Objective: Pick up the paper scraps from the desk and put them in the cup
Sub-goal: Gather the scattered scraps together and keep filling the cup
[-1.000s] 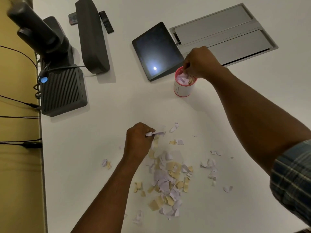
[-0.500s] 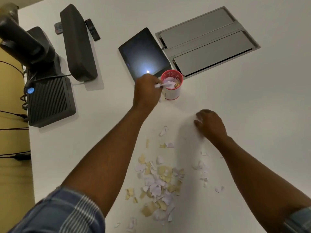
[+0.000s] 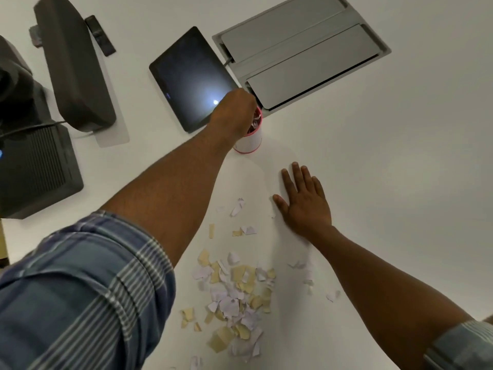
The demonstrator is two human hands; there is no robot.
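Observation:
A white cup with a red rim (image 3: 250, 141) stands on the white desk (image 3: 386, 169), next to a dark tablet. My left hand (image 3: 234, 116) hovers over the cup's mouth and covers most of it. Its fingers are bunched and point down into the cup, pinching a white paper scrap (image 3: 257, 118) at the fingertips. My right hand (image 3: 304, 201) lies flat on the desk with straight, spread fingers, right of the cup and above the scraps. A pile of white and tan paper scraps (image 3: 234, 295) lies near the front edge, with several loose pieces (image 3: 237, 209) scattered further up.
A dark tablet (image 3: 192, 78) lies just left of the cup. A grey cable hatch (image 3: 301, 52) is set into the desk behind it. Dark devices (image 3: 74, 73) and a ribbed black box (image 3: 34, 166) with cables stand at the left edge.
My left hand has moved from beside the cup to over its mouth, fingers dipping in. My right hand, curled on the desk before, now lies flat with spread fingers.

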